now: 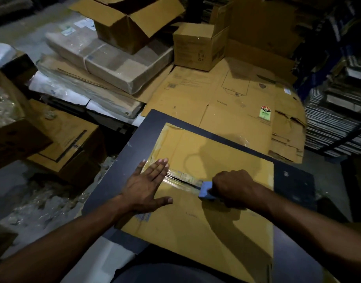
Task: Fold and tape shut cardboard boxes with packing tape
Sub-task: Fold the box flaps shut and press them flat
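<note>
- Cardboard box [212, 201] lay flat-topped on the dark table [114, 180], flaps folded shut.
- Left hand [149, 184] pressed flat on the box, grip wide, fingers spread beside the seam.
- Right hand [232, 186], grip closed around a blue tape dispenser [206, 190] on the clear packing tape [181, 178] along the seam.
- Flattened cartons [226, 94] beyond the table; open box [130, 21] farther back.

The box top [206, 160] lies bare beyond the left hand [149, 180] and right hand [230, 186] (both on the taped seam), leaving room there. Past the dark table [118, 170], flattened cardboard [226, 99] and stacked boxes [196, 45] crowd the way
</note>
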### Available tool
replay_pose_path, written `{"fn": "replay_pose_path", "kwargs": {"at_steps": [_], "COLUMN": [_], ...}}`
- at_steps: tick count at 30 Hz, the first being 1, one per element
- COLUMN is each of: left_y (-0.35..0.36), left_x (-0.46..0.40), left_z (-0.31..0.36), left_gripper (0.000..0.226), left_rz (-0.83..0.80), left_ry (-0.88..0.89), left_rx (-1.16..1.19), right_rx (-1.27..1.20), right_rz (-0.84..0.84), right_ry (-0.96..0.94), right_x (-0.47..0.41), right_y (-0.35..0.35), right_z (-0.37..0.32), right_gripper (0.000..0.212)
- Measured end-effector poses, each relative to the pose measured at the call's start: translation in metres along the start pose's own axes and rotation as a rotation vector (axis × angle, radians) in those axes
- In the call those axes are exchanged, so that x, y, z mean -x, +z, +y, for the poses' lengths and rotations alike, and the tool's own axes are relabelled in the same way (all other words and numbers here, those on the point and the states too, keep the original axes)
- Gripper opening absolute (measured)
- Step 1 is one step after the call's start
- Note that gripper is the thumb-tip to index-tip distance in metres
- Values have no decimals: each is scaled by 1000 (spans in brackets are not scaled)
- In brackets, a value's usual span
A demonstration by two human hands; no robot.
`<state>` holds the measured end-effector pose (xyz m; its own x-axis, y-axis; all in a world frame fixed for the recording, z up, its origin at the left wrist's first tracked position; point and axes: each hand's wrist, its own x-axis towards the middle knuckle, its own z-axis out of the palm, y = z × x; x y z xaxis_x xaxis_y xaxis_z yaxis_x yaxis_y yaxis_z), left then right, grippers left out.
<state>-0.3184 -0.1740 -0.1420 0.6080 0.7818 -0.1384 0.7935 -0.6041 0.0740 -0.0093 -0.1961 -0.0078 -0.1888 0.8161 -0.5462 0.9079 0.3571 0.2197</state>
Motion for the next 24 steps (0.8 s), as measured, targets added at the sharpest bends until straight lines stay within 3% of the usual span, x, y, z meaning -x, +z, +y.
{"fn": "replay_pose_path", "kwargs": {"at_steps": [8, 13, 15, 24], "left_y": [-5, -5, 2, -7], "left_x": [-4, -28, -34, -7], "left_z": [21, 102, 117, 22], "left_gripper": [130, 129, 129, 127], "left_rz": [-19, -41, -33, -72], "left_ry": [15, 274, 279, 140], "left_rx": [-34, 38, 56, -72], "right_rx": [8, -61, -84, -98], "right_rz": [46, 62, 59, 68], "right_ry": [-26, -28, -20, 11], "right_x": [10, 10, 10, 10], "right_y": [13, 13, 12, 17], "right_z": [8, 12, 10, 9], "right_gripper": [32, 39, 38, 33]}}
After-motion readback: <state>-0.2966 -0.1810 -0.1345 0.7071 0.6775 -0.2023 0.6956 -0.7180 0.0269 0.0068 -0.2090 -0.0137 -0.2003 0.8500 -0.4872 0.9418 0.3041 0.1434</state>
